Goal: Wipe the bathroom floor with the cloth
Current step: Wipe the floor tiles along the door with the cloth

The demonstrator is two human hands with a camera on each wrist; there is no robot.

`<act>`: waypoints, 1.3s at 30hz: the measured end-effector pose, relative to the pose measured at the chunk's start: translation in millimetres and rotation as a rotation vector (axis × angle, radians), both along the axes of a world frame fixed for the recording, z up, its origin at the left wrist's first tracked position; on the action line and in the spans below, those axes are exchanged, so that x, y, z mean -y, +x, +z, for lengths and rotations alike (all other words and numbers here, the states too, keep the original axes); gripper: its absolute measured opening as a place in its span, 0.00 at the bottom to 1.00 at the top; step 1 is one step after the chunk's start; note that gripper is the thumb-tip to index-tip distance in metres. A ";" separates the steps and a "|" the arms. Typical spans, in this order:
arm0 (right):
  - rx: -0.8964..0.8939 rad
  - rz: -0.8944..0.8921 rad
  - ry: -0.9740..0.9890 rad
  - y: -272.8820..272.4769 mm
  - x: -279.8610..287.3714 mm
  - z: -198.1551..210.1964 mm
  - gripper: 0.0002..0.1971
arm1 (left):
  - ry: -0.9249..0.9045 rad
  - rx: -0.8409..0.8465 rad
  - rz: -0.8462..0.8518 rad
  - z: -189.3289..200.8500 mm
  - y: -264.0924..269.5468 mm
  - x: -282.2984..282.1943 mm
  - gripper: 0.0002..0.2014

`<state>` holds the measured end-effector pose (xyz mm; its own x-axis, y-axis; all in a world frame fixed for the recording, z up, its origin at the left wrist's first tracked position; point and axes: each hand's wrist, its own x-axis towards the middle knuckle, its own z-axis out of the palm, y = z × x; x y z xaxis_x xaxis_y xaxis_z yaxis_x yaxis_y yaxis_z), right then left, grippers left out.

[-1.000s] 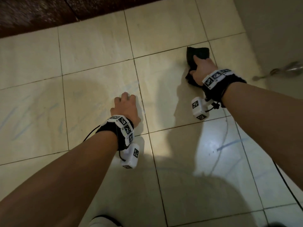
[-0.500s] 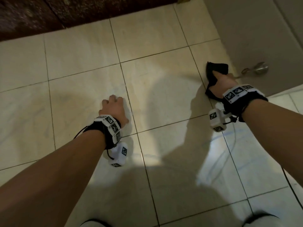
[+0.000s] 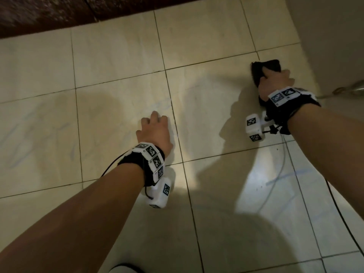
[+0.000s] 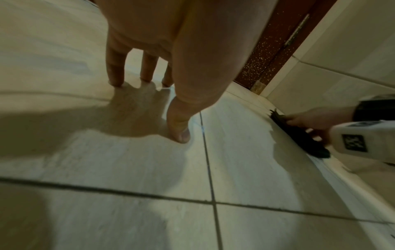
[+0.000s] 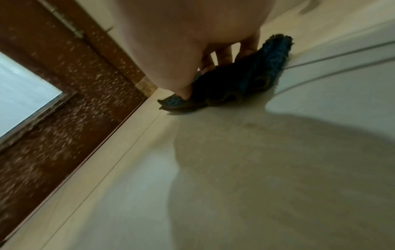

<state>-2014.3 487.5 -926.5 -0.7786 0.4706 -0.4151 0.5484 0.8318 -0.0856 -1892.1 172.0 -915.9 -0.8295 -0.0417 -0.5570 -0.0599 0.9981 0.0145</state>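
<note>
The right hand presses a dark cloth flat against the tiled floor at about 2 o'clock in the head view, fingers and thumb bent down onto it, close beside the pale wall. Since a second ago the cloth has slid from the tile seam toward that wall and stayed near it. The left hand stays planted at centre, straight fingertips and thumb spread apart on bare tile, gripping nothing. A dark reddish door runs along 11 o'clock; a metal fitting lies at 3 o'clock.
</note>
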 end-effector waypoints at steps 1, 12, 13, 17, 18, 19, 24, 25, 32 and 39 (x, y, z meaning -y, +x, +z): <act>-0.007 0.037 -0.023 -6.0 10.3 0.2 0.27 | -0.006 0.004 -0.004 1.0 -0.1 0.1 0.40; -0.032 0.544 -0.173 -19.4 124.2 2.8 0.24 | 0.015 -0.038 -0.008 0.0 1.0 1.0 0.37; -0.035 0.573 -0.161 -15.1 131.0 1.6 0.24 | 0.017 -0.037 -0.009 0.7 0.7 1.1 0.37; 0.001 0.615 -0.146 4.6 141.5 0.7 0.24 | 0.018 -0.034 -0.013 3.3 0.4 -0.3 0.39; 0.013 0.627 -0.152 11.8 141.3 1.0 0.24 | 0.017 -0.035 -0.009 3.9 0.5 -1.8 0.39; 0.020 0.647 -0.155 20.9 141.2 1.9 0.24 | 0.017 -0.036 -0.004 5.0 0.6 -3.0 0.39; 0.019 0.774 -0.165 75.1 134.8 1.0 0.26 | 0.008 -0.024 -0.010 8.0 -1.0 -5.9 0.38; 0.024 0.796 -0.159 85.0 131.2 0.4 0.26 | 0.005 -0.022 -0.015 8.1 -1.4 -6.5 0.38; -0.018 0.787 -0.139 122.9 79.0 -3.6 0.25 | 0.008 0.048 0.021 3.4 -4.7 -5.6 0.42; -0.056 0.496 -0.105 125.0 -8.5 -0.6 0.24 | 0.017 0.075 0.046 2.7 -4.0 -7.0 0.43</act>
<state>-1889.3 496.0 -927.1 -0.9202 -0.0037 -0.3914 0.0814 0.9762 -0.2008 -1896.1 179.0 -913.2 -0.7828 -0.0691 -0.6185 -0.1078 0.9939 0.0253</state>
